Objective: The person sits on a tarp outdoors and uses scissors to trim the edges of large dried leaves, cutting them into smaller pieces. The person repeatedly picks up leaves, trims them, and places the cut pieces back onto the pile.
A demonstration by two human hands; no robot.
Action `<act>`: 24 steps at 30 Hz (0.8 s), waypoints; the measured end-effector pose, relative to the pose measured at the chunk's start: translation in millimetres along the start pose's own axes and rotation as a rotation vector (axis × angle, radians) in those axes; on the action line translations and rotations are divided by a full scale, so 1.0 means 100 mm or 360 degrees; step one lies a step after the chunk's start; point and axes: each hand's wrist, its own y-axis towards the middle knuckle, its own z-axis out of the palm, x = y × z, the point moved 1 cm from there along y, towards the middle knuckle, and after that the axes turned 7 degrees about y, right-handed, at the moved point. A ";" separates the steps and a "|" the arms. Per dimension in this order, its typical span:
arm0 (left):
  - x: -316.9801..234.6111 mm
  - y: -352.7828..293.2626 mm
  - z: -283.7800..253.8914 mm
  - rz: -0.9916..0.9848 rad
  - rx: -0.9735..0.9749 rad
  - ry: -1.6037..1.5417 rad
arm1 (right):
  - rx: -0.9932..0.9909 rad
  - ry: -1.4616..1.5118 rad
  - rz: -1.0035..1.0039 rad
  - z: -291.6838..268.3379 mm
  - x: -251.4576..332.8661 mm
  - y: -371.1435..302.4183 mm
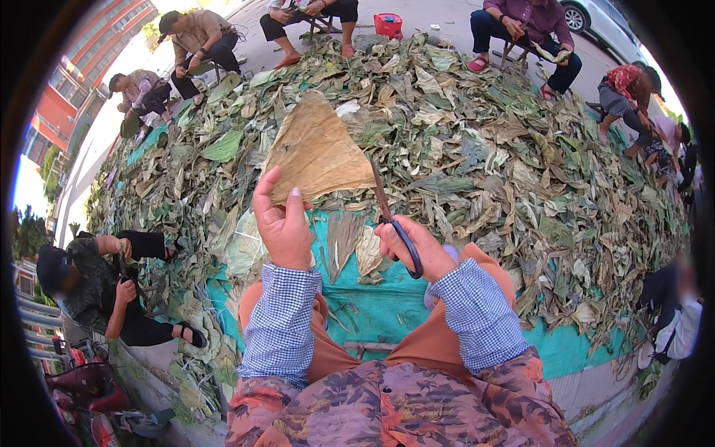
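My left hand is closed on the lower left edge of a dry, tan, roughly triangular leaf, thumb in front of it. The leaf is raised above the pile, its point upward. In my right hand is a pair of scissors with dark handles and rusty blades. The blades point up and lie along the leaf's right edge; whether they part there I cannot tell. Beneath my hands, a few dry leaves rest on a teal sheet.
A broad heap of dried green and brown leaves spreads ahead and to both sides. Several people sit around it, among them one at the left and one at the far right. A red container stands at the back.
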 end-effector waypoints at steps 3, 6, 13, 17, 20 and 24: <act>-0.02 -0.01 0.07 0.0020 0.0008 0.0026 | -0.0204 -0.0034 -0.0290 -0.08 -0.13 -0.04; -0.08 -0.04 0.10 -0.0080 -0.0110 0.0039 | -0.0168 -0.0387 -0.0473 -0.01 -0.21 0.06; 0.00 -0.09 0.06 -0.0052 0.0006 0.0262 | -0.0083 -0.0213 -0.0163 -0.10 0.09 -0.08; -0.01 -0.08 0.09 -0.0041 0.0003 0.0307 | -0.0193 -0.0093 -0.0203 -0.10 -0.01 -0.07; 0.03 -0.05 0.10 -0.0022 0.0035 0.0240 | -0.0256 -0.0150 -0.0241 -0.10 -0.09 0.00; 0.06 -0.03 0.10 -0.0037 0.0021 0.0261 | -0.0205 0.0056 -0.0124 -0.12 0.06 -0.09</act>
